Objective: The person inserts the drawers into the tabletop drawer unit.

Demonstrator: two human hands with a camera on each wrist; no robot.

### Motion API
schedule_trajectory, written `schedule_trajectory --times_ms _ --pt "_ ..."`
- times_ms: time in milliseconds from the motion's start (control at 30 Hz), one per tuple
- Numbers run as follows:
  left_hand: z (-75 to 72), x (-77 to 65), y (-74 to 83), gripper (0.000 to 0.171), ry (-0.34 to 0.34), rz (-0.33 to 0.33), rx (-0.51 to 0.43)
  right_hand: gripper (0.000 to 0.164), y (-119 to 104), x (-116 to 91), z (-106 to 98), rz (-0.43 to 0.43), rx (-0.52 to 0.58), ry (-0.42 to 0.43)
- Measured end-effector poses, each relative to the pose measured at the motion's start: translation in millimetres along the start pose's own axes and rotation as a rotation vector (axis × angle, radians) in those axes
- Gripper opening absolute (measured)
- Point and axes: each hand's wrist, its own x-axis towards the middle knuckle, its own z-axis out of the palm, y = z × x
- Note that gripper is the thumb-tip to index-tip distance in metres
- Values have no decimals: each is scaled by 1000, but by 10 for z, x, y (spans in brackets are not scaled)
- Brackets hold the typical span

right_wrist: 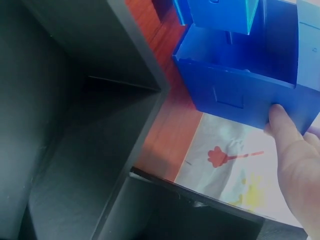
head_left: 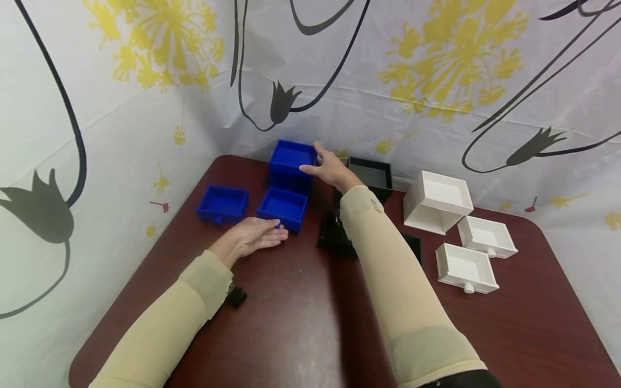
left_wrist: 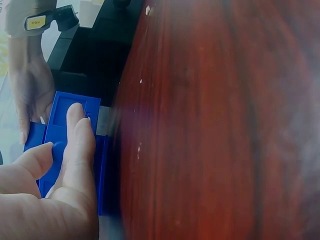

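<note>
My left hand (head_left: 257, 235) is at the front of a blue drawer (head_left: 283, 206), thumb and fingers on either side of its round knob (left_wrist: 59, 148). The drawer is right before the open front of a blue drawer cabinet (head_left: 293, 155). At that cabinet's right side, my right hand (head_left: 331, 170) grips it, thumb toward the front edge and fingers at the back corner. In the right wrist view a fingertip presses on the wall of the blue cabinet (right_wrist: 230, 95). A second blue drawer (head_left: 222, 202) lies on the table to the left.
A black cabinet (head_left: 371, 173) and black drawers (head_left: 332, 237) are partly hidden by my right forearm. To the right, a white cabinet (head_left: 439, 196) stands near two white drawers (head_left: 467, 267). A patterned cloth (head_left: 427, 129) hangs behind the dark red table (head_left: 291, 323).
</note>
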Motion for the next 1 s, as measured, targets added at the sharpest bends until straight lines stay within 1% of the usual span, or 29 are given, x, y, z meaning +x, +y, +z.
schedule_trajectory --times_ms 333,600,800,1000 --pt "-5 31 33 43 -8 -2 -18 96 19 14 6 -5 9 6" --pt "-8 101 69 42 9 5 -32 96 -5 8 1 0 -4 2" --pt "41 144 96 43 -5 11 -45 95 11 -4 -21 18 -10 9" --pt "59 154 114 42 13 9 -51 96 3 -5 8 10 10 0"
